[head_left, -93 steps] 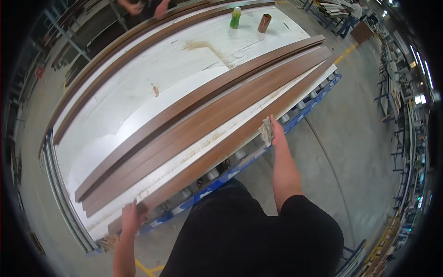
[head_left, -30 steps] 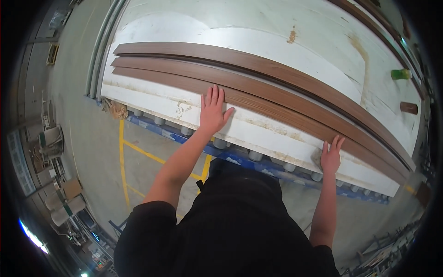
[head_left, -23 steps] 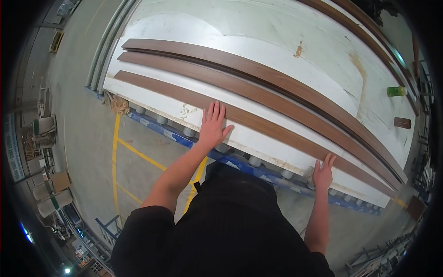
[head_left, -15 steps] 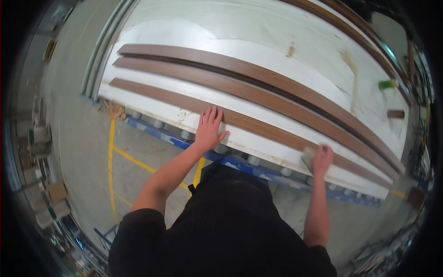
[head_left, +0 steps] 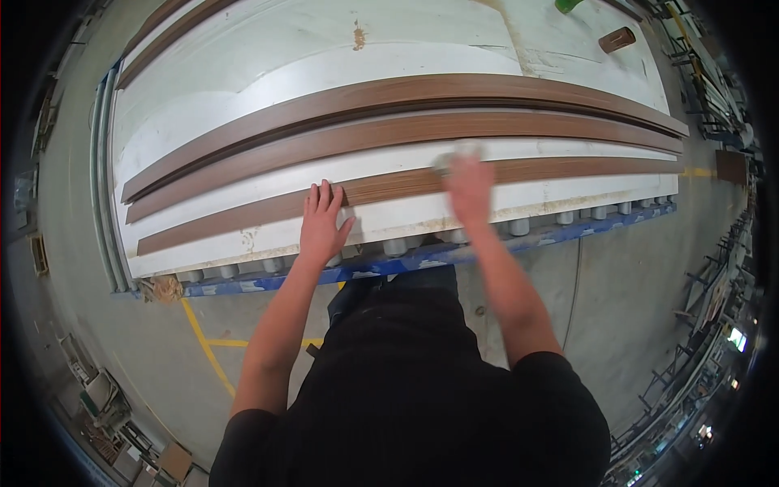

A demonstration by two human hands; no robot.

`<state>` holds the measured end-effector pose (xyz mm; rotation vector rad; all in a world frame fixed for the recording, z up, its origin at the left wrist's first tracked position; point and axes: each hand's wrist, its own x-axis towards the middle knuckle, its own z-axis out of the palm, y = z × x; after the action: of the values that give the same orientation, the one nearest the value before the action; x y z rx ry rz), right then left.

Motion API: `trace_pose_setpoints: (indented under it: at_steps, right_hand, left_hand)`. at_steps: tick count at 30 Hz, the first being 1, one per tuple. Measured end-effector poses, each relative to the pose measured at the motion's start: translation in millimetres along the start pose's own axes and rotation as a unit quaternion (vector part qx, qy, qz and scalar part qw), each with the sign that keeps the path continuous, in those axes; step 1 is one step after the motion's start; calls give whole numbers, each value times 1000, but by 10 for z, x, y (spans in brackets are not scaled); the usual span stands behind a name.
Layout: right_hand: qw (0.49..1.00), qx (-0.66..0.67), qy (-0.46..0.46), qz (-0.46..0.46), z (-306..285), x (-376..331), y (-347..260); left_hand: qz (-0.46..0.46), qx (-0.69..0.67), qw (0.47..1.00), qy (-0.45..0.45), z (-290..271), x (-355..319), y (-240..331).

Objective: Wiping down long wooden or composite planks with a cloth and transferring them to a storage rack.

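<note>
Long, narrow brown wood-grain strip [head_left: 389,187] lying near front edge of white tabletop [head_left: 430,49]. Left hand [head_left: 324,223] spread, fingertips on strip. Right hand [head_left: 471,188] blurred over strip, pale cloth [head_left: 442,162] at its fingers; can't tell grip. Strip looks light, stiff, smooth enough to slide; best held by long edges, hands well apart. Beyond: similar brown strips [head_left: 406,132].

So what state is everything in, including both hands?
Nearest brown strip, lying apart from the next strip
Left hand, open, resting on that strip
Right hand, blurred, grip unclear
Pale cloth, blurred, at that hand
White tabletop, stained
Brown cylinder, standing or lying unclear
Green bottle, partly outside the picture
</note>
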<state>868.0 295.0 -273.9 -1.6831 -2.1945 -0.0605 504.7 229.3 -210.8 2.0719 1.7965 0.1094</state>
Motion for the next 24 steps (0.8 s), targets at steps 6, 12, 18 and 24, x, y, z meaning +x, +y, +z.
trace_pose_setpoints:
  at_steps: [6, 12, 18, 24]
  right_hand:
    - [993, -52, -48, 92, -453, -62, 1540]
    - [971, 203, -111, -60, -242, 16, -202]
    - [975, 152, -125, -102, -457, 29, 1390]
    - [988, 29, -136, -68, -1173, -49, 3220]
  left_hand:
    - [-30, 34, 999, -15, 17, 23, 170]
    - [-96, 81, 992, -14, 134, 147, 490]
    - [-137, 95, 986, -2, 263, 440, 1036]
    - [-140, 67, 988, -9, 223, 508, 1105]
